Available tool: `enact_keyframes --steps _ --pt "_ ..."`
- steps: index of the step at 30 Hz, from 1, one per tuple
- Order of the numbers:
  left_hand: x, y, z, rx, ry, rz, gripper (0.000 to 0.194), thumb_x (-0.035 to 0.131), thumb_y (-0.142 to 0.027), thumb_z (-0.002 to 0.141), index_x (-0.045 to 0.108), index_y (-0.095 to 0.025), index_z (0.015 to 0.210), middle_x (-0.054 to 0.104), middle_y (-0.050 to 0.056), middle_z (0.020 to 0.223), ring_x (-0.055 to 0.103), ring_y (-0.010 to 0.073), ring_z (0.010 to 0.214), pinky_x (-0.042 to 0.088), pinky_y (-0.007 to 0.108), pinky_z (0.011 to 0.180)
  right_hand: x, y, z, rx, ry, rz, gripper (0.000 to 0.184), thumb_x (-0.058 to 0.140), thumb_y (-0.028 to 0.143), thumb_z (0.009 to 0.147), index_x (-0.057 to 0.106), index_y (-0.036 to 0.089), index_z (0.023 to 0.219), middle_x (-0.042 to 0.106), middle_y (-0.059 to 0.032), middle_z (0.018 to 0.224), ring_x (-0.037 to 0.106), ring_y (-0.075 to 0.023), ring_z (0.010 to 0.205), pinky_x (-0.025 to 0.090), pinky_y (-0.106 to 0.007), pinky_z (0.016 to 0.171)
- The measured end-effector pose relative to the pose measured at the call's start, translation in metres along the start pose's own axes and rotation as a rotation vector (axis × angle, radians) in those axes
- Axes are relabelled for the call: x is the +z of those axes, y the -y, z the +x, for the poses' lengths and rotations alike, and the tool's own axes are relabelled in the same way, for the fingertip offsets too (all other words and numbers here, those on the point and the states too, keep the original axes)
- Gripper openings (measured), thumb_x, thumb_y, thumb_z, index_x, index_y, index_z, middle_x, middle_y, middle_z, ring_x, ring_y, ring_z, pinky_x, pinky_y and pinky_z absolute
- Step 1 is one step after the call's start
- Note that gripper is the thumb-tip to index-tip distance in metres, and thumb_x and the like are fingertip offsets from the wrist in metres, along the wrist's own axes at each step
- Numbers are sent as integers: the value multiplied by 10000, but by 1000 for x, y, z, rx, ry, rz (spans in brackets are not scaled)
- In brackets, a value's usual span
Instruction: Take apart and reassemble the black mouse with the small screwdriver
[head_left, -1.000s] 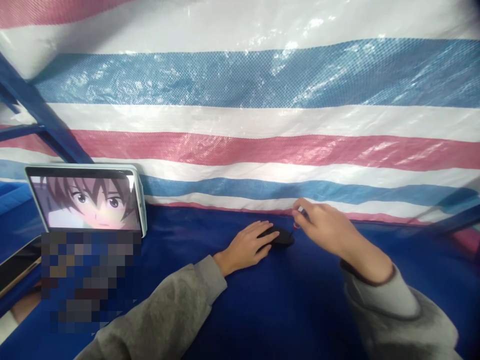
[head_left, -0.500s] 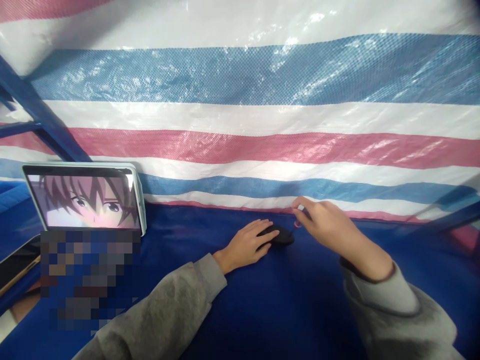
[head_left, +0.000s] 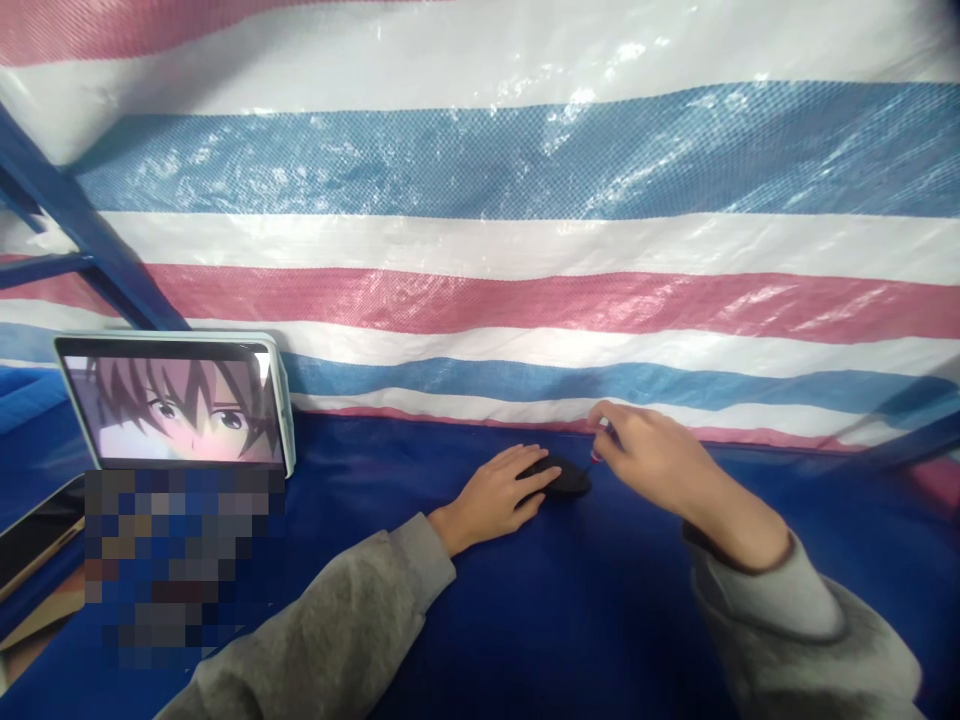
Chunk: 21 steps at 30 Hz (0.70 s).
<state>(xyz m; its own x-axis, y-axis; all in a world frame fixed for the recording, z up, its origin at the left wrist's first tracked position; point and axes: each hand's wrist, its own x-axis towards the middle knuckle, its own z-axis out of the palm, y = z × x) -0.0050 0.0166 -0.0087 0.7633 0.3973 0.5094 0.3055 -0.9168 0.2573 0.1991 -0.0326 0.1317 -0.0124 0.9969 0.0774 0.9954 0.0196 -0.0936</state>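
Observation:
My left hand (head_left: 496, 492) lies flat on the dark blue table cover (head_left: 525, 610), fingers stretched out, with the fingertips resting on a small black rounded object (head_left: 566, 478). Just to its right, my right hand (head_left: 651, 452) is pinched around a small thing with a red and white tip (head_left: 598, 452), held close to the black object's far edge. What that small thing is I cannot make out. Both arms wear grey sleeves.
A tablet (head_left: 176, 410) showing a cartoon face leans against the striped red, white and blue tarp (head_left: 525, 260) at the left. A phone (head_left: 37, 535) lies at the left edge. Blue metal bars (head_left: 67, 215) cross the upper left.
Nothing has visibly moved apart from a slight shift of the camera; both hands stay at the black object.

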Motion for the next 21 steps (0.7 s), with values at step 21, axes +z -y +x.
enact_keyframes --steps 21 --pt "1 0 0 26 -18 16 386 485 -255 978 538 -213 1358 515 101 1428 463 226 1353 387 440 1150 3 -11 -1 -120 -39 29 301 352 319 959 636 229 1005 684 -24 686 612 -182 615 365 -281 605"
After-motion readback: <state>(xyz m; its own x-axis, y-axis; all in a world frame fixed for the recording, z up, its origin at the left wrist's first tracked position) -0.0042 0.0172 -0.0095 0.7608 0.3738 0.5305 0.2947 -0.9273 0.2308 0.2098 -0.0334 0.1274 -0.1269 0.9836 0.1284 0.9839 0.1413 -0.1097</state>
